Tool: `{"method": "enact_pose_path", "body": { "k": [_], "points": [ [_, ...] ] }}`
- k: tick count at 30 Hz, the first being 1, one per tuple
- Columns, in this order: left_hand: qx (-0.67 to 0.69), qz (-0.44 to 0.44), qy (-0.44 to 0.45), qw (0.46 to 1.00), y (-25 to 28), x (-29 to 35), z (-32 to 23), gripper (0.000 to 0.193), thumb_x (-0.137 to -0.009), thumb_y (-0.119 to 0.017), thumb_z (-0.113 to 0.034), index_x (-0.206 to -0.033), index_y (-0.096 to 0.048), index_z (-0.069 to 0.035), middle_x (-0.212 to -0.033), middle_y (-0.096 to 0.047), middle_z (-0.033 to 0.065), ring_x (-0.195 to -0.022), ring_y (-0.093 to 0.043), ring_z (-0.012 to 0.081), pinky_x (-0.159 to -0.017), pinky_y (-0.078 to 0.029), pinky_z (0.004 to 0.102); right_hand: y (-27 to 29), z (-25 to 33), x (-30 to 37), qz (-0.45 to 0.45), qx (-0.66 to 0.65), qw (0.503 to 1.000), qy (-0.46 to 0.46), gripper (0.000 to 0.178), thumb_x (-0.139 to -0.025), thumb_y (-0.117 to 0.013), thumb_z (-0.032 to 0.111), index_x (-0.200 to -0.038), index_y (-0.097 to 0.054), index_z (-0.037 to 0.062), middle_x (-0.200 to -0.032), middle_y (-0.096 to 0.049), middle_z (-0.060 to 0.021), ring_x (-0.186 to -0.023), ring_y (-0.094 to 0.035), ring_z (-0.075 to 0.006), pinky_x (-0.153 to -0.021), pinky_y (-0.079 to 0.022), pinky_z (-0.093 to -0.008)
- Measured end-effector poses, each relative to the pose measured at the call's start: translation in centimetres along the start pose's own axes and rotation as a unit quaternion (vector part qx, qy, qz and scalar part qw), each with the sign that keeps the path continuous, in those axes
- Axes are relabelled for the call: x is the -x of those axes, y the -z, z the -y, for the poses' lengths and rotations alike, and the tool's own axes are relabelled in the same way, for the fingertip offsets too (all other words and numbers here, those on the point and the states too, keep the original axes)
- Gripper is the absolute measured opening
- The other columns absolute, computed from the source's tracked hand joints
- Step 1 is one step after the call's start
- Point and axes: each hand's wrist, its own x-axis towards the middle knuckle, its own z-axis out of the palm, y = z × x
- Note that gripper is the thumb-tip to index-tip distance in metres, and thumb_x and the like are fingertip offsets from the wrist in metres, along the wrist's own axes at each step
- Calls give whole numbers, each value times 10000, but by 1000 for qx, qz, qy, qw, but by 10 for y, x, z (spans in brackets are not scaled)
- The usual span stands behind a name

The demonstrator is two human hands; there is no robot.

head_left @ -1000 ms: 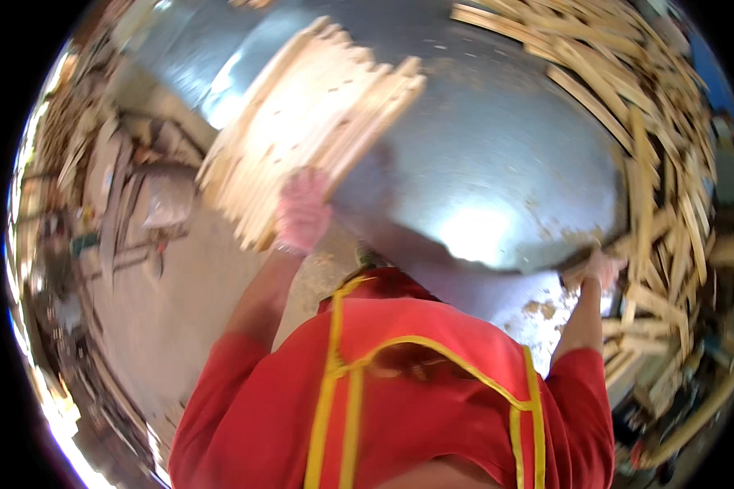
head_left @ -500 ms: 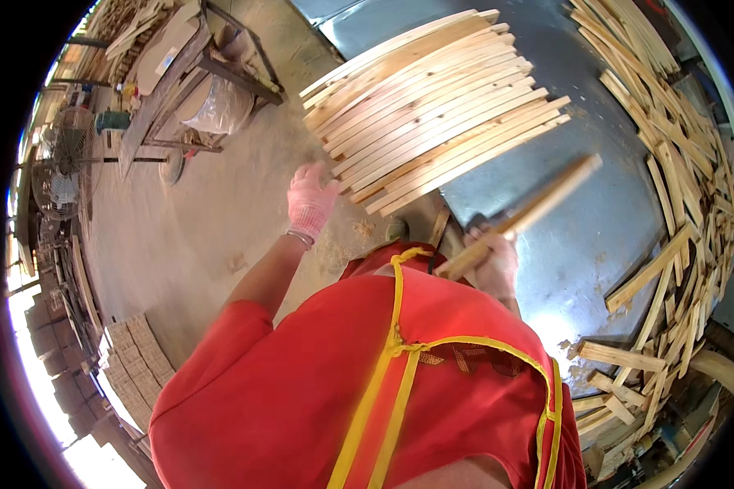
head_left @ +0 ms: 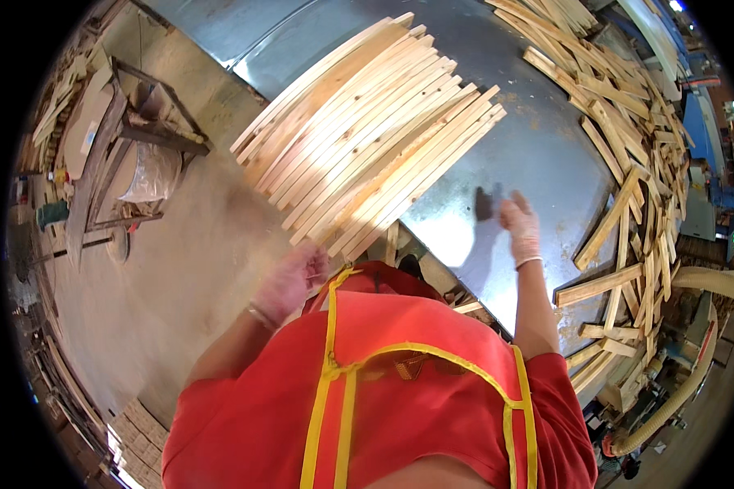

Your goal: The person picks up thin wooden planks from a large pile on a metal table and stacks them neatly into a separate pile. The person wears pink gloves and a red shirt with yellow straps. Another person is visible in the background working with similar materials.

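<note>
A row of pale wooden slats (head_left: 359, 130) lies side by side on the metal table, their near ends jutting past its edge. My left hand (head_left: 294, 277), in a thin pale glove, is at those near ends; its fingers are blurred, and I cannot tell whether they touch the wood. My right hand (head_left: 520, 226), gloved too, hangs over the table to the right of the row. Its fingers are apart and hold nothing. A dark patch (head_left: 484, 204) shows beside it, perhaps its shadow.
Loose wooden strips (head_left: 628, 163) are heaped along the right of the metal table (head_left: 538, 138). A wooden stand (head_left: 126, 138) with a plastic bag is on the floor at the left. A ridged hose (head_left: 669, 407) curves at the lower right.
The slat my right hand held is out of it, apparently laid at the row's near right side. That hand has moved toward the strip heap. The view has swung right.
</note>
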Motion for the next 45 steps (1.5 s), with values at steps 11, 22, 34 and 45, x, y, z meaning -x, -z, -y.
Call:
{"method": "enact_pose_path", "body": {
  "k": [11,22,34,45],
  "points": [
    [-468,-3,-47,883,-132,-49,-77,710,-879,-717,-95,-1551,-505,-14,-950,-661,3,-735,-627,106,-637,-529,280,222,74,-59,-335,613,712,-77,799,-831,-699,518,-1429,-566,6,-1459,-596,-258,-1381,-551,-419,-1151,-453,-496],
    [-792,-282,-161,517,-65,-65,-155,654,-877,-841,-272,-1431,-605,-17,-1300,-703,114,-1080,-682,286,-909,-563,379,101,40,-31,-199,119,971,61,899,-863,-834,168,-1594,-356,-48,-1378,-591,-164,-1199,-596,-274,-1047,-483,-373],
    [-887,-64,-375,263,-116,-37,-103,718,-857,-755,-316,-1508,-531,-112,-1240,-657,118,-1131,-661,321,-1018,-509,511,-119,92,52,194,532,571,594,690,-821,-788,158,-1466,-546,114,-1314,-603,-161,-1222,-611,-338,-1010,-526,-485],
    [-788,-305,-421,331,-102,-123,-116,735,-838,-823,-355,-1467,-523,-121,-1462,-527,86,-1316,-529,337,-1043,-464,543,-87,34,-41,125,373,918,46,857,-908,-826,297,-1617,-381,113,-1162,-685,-128,-1061,-671,-280,-915,-565,-386]
  ]
}}
